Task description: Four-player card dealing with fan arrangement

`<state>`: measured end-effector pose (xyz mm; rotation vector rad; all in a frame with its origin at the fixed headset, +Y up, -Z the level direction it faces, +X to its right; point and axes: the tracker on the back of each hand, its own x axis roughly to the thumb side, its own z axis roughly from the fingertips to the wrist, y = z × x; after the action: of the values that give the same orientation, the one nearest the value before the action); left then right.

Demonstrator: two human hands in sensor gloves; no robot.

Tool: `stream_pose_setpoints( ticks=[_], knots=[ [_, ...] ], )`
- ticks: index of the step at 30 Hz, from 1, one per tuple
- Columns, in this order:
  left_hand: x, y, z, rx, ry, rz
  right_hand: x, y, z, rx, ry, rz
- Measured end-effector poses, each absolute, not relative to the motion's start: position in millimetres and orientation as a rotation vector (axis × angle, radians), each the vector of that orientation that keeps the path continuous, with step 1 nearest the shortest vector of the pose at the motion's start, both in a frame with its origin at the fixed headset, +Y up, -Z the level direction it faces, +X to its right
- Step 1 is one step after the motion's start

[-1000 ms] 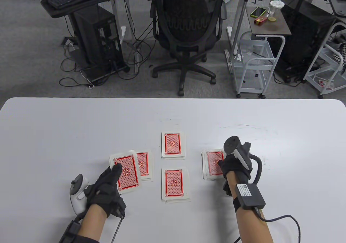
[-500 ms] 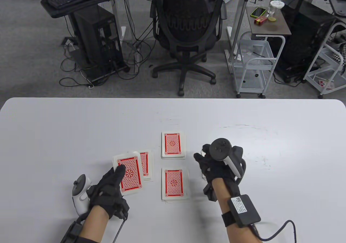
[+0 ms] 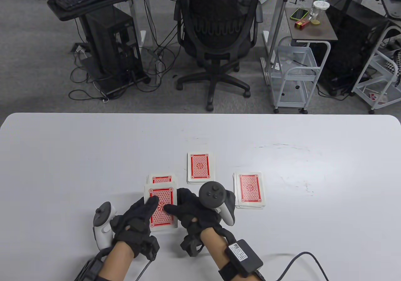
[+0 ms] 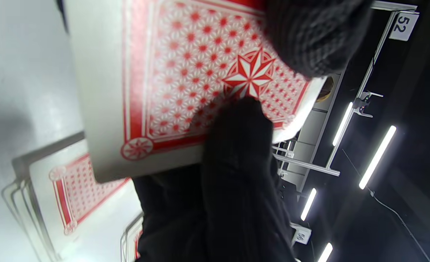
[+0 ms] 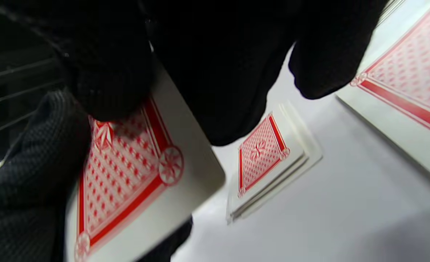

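Observation:
My left hand (image 3: 147, 207) holds the red-backed deck (image 3: 161, 210) a little above the table's near middle. My right hand (image 3: 175, 204) has its thumb on the deck's top card and its fingers at the card's right edge. The left wrist view shows the deck (image 4: 186, 62) under a dark fingertip. The right wrist view shows the top card (image 5: 127, 174) under my fingers (image 5: 106, 91). Dealt piles lie face down: a left pile (image 3: 162, 178), a far pile (image 3: 200, 167) and a right pile (image 3: 249, 189). The near pile is hidden under my right hand.
The white table (image 3: 78, 155) is bare at the left, right and far side. A black office chair (image 3: 216, 37) stands beyond the far edge. My right wrist's cable (image 3: 300, 257) trails over the near right of the table.
My right hand has left the right pile and moved left to the deck. My left hand has carried the deck to the right and squared it up.

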<state>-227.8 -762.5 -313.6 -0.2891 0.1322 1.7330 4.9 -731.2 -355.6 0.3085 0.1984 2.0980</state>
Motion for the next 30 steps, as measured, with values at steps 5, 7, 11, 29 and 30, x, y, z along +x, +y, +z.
stream_pose_setpoints(
  ticks=[5,7,11,29,30],
  knots=[
    [-228,-762,-315,-0.331,0.105,1.759,15,-734,-358,0.276,0.198,2.027],
    [-228,-762,-315,-0.337,0.093,1.775,22,-739,-361,0.241,0.227,1.954],
    [-231,-763,-316,-0.328,0.097,1.786,34,-739,-364,0.193,0.234,1.915],
    [-253,-769,-319,-0.273,0.173,1.794,50,-765,-374,-0.004,0.340,3.029],
    [-254,-770,-319,-0.274,0.173,1.794,48,-765,-374,-0.004,0.342,3.095]
  ],
)
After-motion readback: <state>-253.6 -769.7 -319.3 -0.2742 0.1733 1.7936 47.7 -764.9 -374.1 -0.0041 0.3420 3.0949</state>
